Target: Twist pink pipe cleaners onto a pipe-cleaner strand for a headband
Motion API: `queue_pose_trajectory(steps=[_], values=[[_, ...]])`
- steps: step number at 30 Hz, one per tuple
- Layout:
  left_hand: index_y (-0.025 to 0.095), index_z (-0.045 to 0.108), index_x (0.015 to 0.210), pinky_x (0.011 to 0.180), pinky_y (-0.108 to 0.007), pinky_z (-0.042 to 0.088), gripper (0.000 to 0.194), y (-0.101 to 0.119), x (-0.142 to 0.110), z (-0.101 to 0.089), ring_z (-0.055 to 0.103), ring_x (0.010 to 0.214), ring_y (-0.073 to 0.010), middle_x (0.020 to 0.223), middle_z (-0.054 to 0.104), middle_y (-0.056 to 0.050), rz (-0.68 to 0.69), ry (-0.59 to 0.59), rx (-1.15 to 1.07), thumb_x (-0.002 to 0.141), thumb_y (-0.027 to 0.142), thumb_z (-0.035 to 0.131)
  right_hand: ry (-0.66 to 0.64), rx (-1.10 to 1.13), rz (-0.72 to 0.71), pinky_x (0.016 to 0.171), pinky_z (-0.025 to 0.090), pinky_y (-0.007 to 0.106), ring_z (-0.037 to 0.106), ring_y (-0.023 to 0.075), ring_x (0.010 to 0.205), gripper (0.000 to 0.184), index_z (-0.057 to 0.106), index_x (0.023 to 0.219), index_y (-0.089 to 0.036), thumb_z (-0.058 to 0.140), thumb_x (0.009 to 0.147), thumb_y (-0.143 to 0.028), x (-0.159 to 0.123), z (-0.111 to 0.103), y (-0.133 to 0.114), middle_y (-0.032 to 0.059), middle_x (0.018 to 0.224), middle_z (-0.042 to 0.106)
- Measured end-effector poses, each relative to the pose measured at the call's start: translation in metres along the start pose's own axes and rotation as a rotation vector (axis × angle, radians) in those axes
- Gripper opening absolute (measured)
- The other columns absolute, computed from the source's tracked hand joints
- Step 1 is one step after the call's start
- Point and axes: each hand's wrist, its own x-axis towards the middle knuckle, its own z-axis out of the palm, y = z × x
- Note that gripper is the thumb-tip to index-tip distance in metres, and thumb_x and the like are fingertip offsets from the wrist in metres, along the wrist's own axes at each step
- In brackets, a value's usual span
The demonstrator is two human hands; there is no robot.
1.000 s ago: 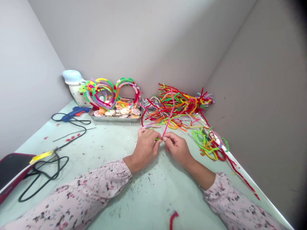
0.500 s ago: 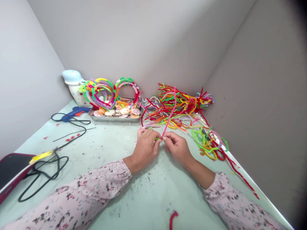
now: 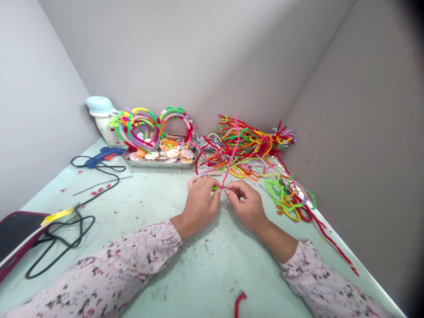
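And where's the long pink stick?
In the head view, the long pink stick stands just right of centre, its bottom between the left hand and right hand, in front of the colourful pile.

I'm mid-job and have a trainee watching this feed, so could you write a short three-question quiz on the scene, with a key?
1. Fill in: the long stem rising between the left hand and the right hand is ____.
2. True or false: shells lie in the tray.
3. Which is farthest to the person's left: A) the tray, B) the jar, C) the long stem?

Key: 1. pink; 2. true; 3. B
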Motion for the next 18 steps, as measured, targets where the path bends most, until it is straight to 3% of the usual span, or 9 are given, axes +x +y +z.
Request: queue_pose_trajectory(steps=[6,18], values=[[0.019,0.054,0.091,0.092,-0.039,0.032,0.007,0.0006,-0.0002,-0.0010,0.054,0.092,-0.0185,0.089,0.061,-0.002,0.012,0.002,0.002,0.086,0.017,0.050,0.018,-0.023,-0.099,0.055,0.045,0.023,0.051,0.0089,0.062,0.009,0.062,0.089,-0.021,0.057,0.082,-0.017,0.0012,0.0003,-0.0014,0.0014,0.088,0.053],[0.019,0.055,0.093,0.092,-0.038,0.033,0.009,0.0013,0.0000,-0.0014,0.054,0.093,-0.0182,0.091,0.062,-0.002,0.004,-0.010,0.018,0.087,0.018,0.047,0.005,-0.040,-0.111,0.058,0.051,0.024,0.053,0.0071,0.061,0.012,0.063,0.093,-0.023,0.056,0.084,-0.018,0.0006,0.0013,0.0027,0.0038,0.106,0.053]])
